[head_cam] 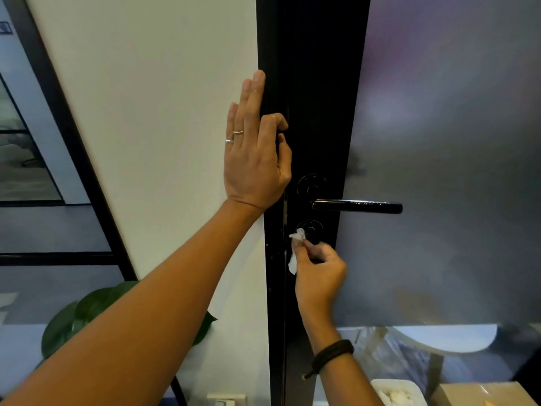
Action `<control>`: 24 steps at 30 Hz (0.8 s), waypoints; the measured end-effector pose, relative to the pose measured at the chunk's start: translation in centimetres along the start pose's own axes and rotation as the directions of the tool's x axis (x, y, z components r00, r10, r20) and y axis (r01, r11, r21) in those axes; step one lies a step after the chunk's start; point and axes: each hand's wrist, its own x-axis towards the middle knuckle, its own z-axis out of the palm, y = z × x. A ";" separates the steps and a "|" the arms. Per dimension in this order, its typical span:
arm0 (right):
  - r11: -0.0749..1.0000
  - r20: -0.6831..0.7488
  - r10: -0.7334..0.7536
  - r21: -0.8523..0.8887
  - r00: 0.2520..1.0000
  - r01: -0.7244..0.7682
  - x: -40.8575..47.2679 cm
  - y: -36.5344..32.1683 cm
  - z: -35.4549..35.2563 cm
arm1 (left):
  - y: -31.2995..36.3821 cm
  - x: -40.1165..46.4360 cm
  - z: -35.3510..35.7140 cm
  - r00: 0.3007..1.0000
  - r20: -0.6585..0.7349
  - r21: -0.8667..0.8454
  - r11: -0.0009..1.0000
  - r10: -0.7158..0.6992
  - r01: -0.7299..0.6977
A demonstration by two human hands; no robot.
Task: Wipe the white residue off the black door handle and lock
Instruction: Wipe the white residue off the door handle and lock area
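The black door handle (358, 206) juts out horizontally to the right from the black door frame (316, 112). A round black rosette (311, 184) sits above it and the round black lock (312, 230) below it. My right hand (317, 275) pinches a small crumpled white tissue (297, 236) and holds it against the lock's left edge; a tail of the tissue hangs down by my fingers. My left hand (254, 159) rests higher up where the white wall meets the door edge, three fingers straight up, index finger and thumb curled around the edge.
Frosted glass (453, 171) fills the door right of the frame. A white wall (161, 127) lies to the left, with green leaves (87, 312) low down and a wall switch (225, 399) at the bottom. Through the clear lower glass show a white round table (448, 339) and boxes (480, 394).
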 end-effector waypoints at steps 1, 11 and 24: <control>1.000 -0.021 0.010 0.002 1.000 -0.010 -0.1 0.0 0.2 | 0.0 0.0 0.0 1.000 0.000 0.002 1.000 0.001 -0.001; 0.987 -0.213 0.102 0.140 0.972 -0.073 -2.1 -1.3 4.7 | -0.3 0.0 0.2 1.000 -0.007 0.026 1.000 0.008 -0.008; 0.990 -0.177 -0.073 -0.133 0.981 0.050 -1.1 1.7 1.4 | -0.4 -0.1 0.1 1.000 -0.002 0.028 0.999 0.027 -0.027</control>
